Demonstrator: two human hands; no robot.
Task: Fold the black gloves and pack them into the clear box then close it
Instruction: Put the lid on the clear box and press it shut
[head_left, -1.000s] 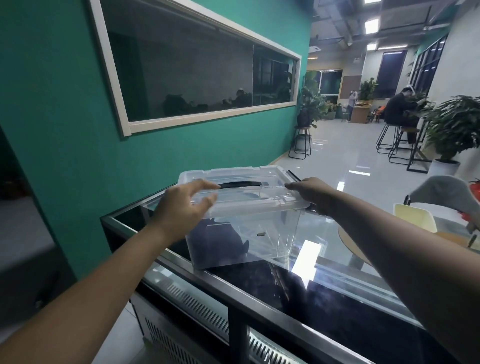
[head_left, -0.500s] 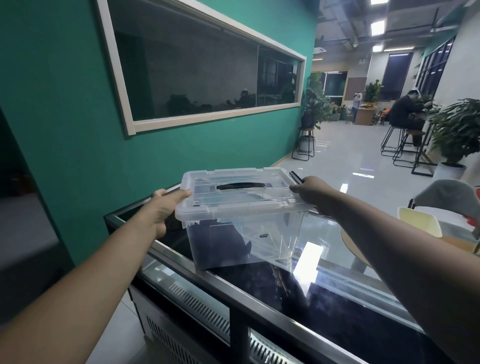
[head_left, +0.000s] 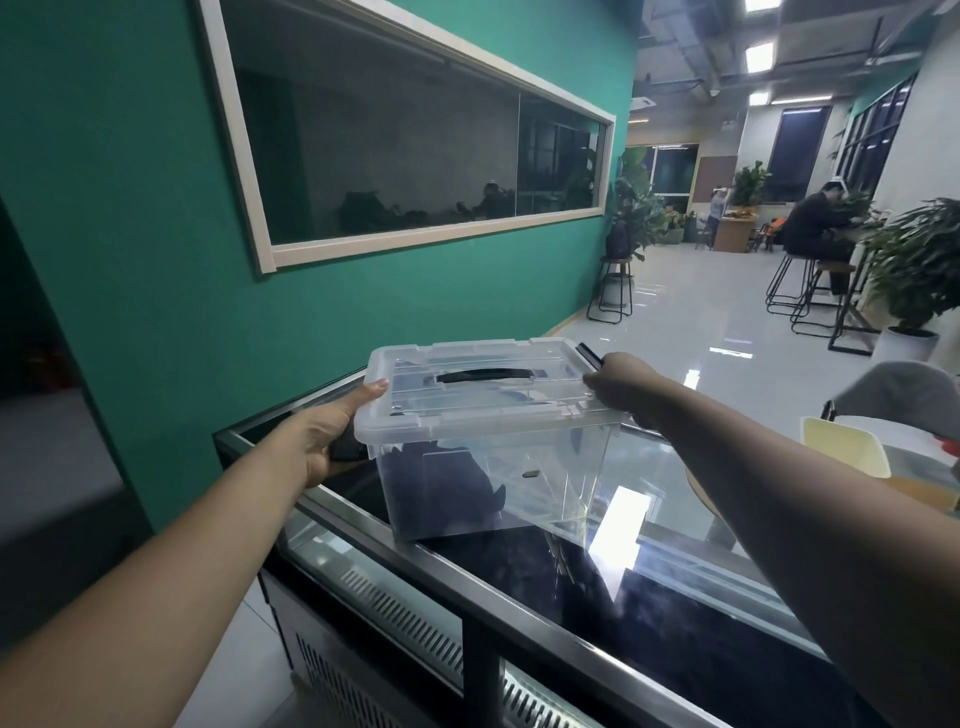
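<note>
Black fabric gloves (head_left: 441, 483) lying inside clear plastic box (head_left: 519, 467), at its 7 o'clock, on glass-topped black table (head_left: 675, 623). Transparent lid (head_left: 467, 400) sitting on. My left hand (head_left: 332, 436) gripping lid at 9 o'clock, right hand (head_left: 623, 384) curling fingers over 3 o'clock end. Packing looking done; latching probably remaining.

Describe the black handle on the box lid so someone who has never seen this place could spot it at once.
Under the long window in the teal wall runs a glass-topped counter carrying a clear box. A slim black handle lies flat across the middle of its lid. Unlike the black gloves lying inside, it is a straight bar on top.
</note>
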